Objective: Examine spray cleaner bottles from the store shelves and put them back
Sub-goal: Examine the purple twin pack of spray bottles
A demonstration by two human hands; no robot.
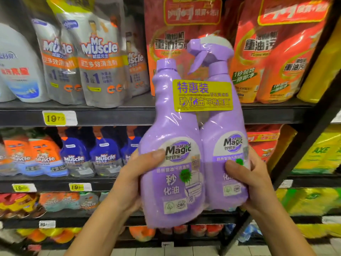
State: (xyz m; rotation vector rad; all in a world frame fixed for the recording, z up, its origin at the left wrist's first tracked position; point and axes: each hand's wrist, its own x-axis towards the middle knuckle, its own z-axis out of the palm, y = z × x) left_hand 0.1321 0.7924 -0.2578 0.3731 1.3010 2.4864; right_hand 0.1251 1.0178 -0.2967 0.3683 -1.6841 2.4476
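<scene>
A shrink-wrapped twin pack of purple spray cleaner bottles (177,126) stands upright in front of the shelves, labels facing me. The left bottle has a plain cap, the right one a trigger sprayer, and a yellow sticker joins them near the necks. My left hand (132,180) grips the lower left side, thumb across the front label. On the lower right side my right hand (252,183) holds the other bottle, thumb on its label. The pack's base hangs free above the lower shelves.
Dark store shelves (103,115) with yellow price tags run behind. Grey refill pouches (99,58) and orange-red bags (273,58) fill the top shelf, blue and orange pouches (77,156) the one below. A black upright post (302,145) stands to the right, with yellow packs beyond.
</scene>
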